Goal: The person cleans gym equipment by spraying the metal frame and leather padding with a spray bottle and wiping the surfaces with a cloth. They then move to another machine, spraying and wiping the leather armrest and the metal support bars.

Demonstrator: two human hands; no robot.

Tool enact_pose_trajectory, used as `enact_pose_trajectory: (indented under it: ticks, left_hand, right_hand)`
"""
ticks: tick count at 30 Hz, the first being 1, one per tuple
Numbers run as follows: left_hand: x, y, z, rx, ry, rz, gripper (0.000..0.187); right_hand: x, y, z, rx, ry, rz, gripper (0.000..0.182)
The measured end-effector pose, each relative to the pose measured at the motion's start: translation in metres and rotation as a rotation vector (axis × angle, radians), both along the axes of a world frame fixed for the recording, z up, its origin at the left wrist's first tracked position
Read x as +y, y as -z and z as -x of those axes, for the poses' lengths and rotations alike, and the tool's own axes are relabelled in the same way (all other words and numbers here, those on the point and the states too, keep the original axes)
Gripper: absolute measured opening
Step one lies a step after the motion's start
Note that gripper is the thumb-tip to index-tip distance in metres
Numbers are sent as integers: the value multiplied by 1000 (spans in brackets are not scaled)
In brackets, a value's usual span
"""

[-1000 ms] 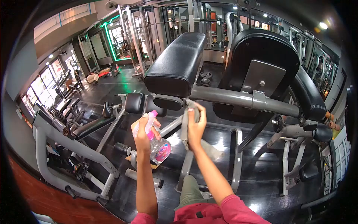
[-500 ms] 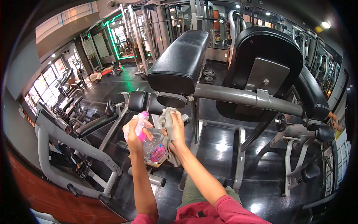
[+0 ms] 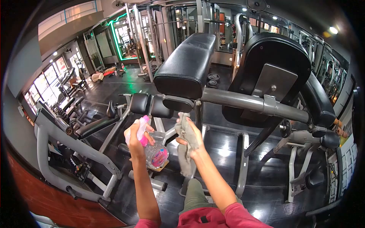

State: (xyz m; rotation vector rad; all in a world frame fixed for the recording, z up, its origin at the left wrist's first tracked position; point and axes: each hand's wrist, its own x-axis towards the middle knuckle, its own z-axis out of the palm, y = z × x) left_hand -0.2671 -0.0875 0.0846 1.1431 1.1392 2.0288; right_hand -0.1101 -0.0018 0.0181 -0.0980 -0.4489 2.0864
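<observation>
My left hand [image 3: 136,137] is wrapped round the pink neck of a clear spray bottle [image 3: 156,156], which has a pink and blue label. In my right hand [image 3: 194,137] is a crumpled grey cloth [image 3: 185,146], its lower end hanging down below the fingers. Bottle and cloth are apart, both held in front of my body. Just beyond them stands a gym machine with a black padded seat [image 3: 184,62] and a black backrest [image 3: 275,72] on a grey steel tube [image 3: 235,98]. Neither hand touches the pads.
A grey machine frame [image 3: 78,152] stands at my left, beside a low bench [image 3: 97,127]. Two black roller pads [image 3: 140,102] sit just ahead. Weight plates [image 3: 213,78] lie on the dark floor behind the seat. Another machine [image 3: 296,152] is at the right.
My right hand has moved right, taking the cloth away from the bottle. My left hand still grips the bottle in nearly the same place. The view has shifted slightly.
</observation>
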Motion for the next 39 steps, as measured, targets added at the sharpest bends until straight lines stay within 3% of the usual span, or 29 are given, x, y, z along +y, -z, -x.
enact_pose_trajectory:
  ticks: [5, 9, 12, 15, 18, 21, 25, 28, 35, 39]
  left_hand:
    - [13, -4, -11, 34, 88, -2, 45]
    - [34, -18, -29, 87, 153, -80, 42]
    - [48, -27, -40, 155, 156, -86, 48]
    - [57, -36, -44, 172, 198, -87, 48]
    - [61, -36, -45, 81, 216, -136, 41]
    - [56, -40, -44, 83, 195, -136, 42]
    - [50, -36, -36, 92, 201, -98, 42]
    - [45, -32, -30, 101, 185, -93, 43]
    - [38, -31, -27, 90, 165, -88, 46]
    - [34, -33, -23, 106, 123, -92, 49]
  right_hand:
    - [-32, -30, -44, -498, 354, -286, 27]
    - [-31, -54, -56, -813, 1005, -629, 25]
    - [-15, -77, -73, -934, 1297, -962, 24]
    - [-4, -96, -81, -973, 1472, -1183, 34]
    - [8, -113, -77, -1037, 1513, -1360, 40]
    - [22, -122, -64, -1280, 1621, -1490, 40]
    - [28, -111, -66, -1386, 1562, -1696, 40]
    - [23, -104, -75, -1465, 1444, -1685, 39]
    - [20, -137, -57, -1338, 1655, -1598, 27]
    - [23, -111, -48, -1506, 1511, -1845, 24]
